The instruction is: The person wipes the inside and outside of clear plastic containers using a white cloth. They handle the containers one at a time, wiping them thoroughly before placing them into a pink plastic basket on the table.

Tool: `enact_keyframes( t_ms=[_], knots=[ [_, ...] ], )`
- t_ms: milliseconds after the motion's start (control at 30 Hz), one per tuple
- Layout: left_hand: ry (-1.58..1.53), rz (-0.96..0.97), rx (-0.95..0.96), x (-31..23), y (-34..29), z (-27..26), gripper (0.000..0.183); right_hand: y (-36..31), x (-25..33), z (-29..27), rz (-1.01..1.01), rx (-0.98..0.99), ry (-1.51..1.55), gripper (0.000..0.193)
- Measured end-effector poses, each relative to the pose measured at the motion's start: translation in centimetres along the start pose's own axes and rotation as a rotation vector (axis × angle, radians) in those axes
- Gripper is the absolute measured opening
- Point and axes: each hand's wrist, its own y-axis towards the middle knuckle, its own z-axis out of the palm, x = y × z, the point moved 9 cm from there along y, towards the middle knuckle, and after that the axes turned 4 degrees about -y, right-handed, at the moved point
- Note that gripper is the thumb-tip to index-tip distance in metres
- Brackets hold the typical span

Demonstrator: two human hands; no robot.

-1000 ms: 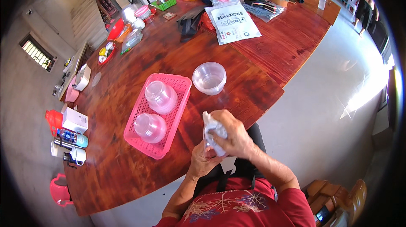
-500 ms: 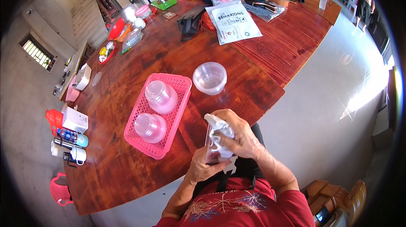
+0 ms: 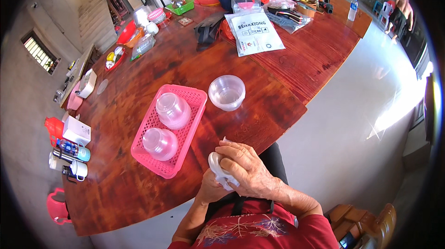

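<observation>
Close to my body, at the table's near edge, my two hands are together. My right hand [image 3: 248, 170] is closed on a crumpled white cloth [image 3: 216, 162] and presses it down over my left hand [image 3: 211, 188]. My left hand is curled around a clear plastic piece, now almost wholly hidden by the cloth and my right hand. Just beyond them stands a clear round plastic bowl [image 3: 227, 93], open side up. To its left, a pink perforated basket [image 3: 180, 162] holds two stacks of clear bowls, upside down: a far stack [image 3: 173, 111] and a near stack [image 3: 160, 144].
The wooden table [image 3: 111, 188] carries a white printed bag [image 3: 256, 33], a green basket [image 3: 181, 6] and red baskets farther back. Bottles and a white mug [image 3: 79, 170] stand at the left edge. A water bottle [image 3: 352, 9] is far right; a person [image 3: 401, 15] is beyond.
My right hand has shifted left and lower with the cloth, covering the clear piece that showed before. The view has tilted slightly; the basket and bowl stay in place.
</observation>
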Motion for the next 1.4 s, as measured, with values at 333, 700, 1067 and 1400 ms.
enact_keyframes(
  t_ms=[333,700,1067,1400],
  knots=[
    [-0.284,0.039,0.225,-3.5,0.4,1.1,0.044,-1.5,-7.2,0.8,0.551,0.036,1.127,0.04],
    [-1.034,-0.03,-0.112,0.2,1.0,-0.2,0.053,-5.3,-6.9,0.1,0.649,-0.428,0.808,0.048],
    [-1.053,-0.206,-0.283,2.1,1.3,1.0,0.061,-1.6,-2.8,-2.2,0.149,-0.307,-0.017,0.049],
    [-1.04,-0.218,-0.295,3.8,2.2,0.8,0.038,-3.6,0.5,-1.5,0.009,-0.28,0.037,0.045]
  ],
)
